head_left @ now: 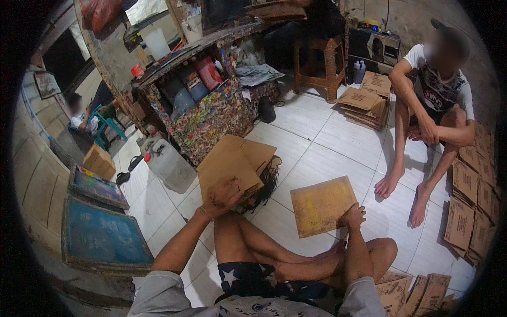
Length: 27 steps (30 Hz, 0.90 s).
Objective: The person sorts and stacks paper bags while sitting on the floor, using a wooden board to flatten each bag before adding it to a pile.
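Observation:
My left hand (222,196) rests at the near edge of a stack of flat brown cardboard (227,158), its fingers bent and closed on the top sheet. The stack sits in front of my left knee, over something dark and ragged. To the right, a square board (323,207) with a yellow-stained face lies flat at floor level. My right hand (352,215) grips this board by its right edge, near the lower corner; the thumb's hold underneath is hidden. My crossed legs are just below both.
Another person (438,84) sits at the right, feet on the tiles. Printed cardboard pieces stand in a pile (364,100), along the right wall (462,224) and beside my right knee (393,296). A plastic jerrycan (170,166), blue framed screens (103,232) and a paint-crusted bench (203,116) stand left.

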{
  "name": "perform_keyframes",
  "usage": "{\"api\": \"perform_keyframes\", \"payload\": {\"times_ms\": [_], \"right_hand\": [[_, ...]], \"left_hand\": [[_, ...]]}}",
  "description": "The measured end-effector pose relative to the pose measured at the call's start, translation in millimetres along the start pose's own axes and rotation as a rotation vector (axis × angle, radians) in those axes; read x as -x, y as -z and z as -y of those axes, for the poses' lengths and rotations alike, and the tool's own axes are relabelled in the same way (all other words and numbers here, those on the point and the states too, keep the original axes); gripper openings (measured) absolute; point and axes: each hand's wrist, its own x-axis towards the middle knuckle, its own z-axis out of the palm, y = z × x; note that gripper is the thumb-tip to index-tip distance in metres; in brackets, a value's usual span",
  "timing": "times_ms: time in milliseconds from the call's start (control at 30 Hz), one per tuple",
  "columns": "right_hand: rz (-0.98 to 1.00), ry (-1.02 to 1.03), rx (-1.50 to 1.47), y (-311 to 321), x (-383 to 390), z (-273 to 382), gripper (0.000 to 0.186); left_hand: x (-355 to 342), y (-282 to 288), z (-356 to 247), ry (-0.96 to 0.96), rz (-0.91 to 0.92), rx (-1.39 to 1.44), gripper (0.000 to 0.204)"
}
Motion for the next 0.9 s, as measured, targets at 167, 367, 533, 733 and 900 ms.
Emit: {"api": "perform_keyframes", "payload": {"times_ms": [167,367,533,733,900], "right_hand": [[0.021,-0.034,-0.028,5,8,1,0.107],[-0.037,-0.012,-0.144,-3,4,-9,0.071],[0.372,0.161,-0.886,28,4,-8,0.026],[0.383,0.346,-1.092,97,72,12,0.027],[0.396,0.595,-1.448,191,129,9,0.049]], "left_hand": [[31,-27,26,0.295,0.319,0.04,0.084],[73,-67,79,0.424,0.243,0.296,0.075],[41,-43,62,0.531,0.132,0.378,0.042],[28,-48,34,0.478,0.2,0.364,0.033],[25,-57,6,0.264,0.212,0.372,0.031]]}}
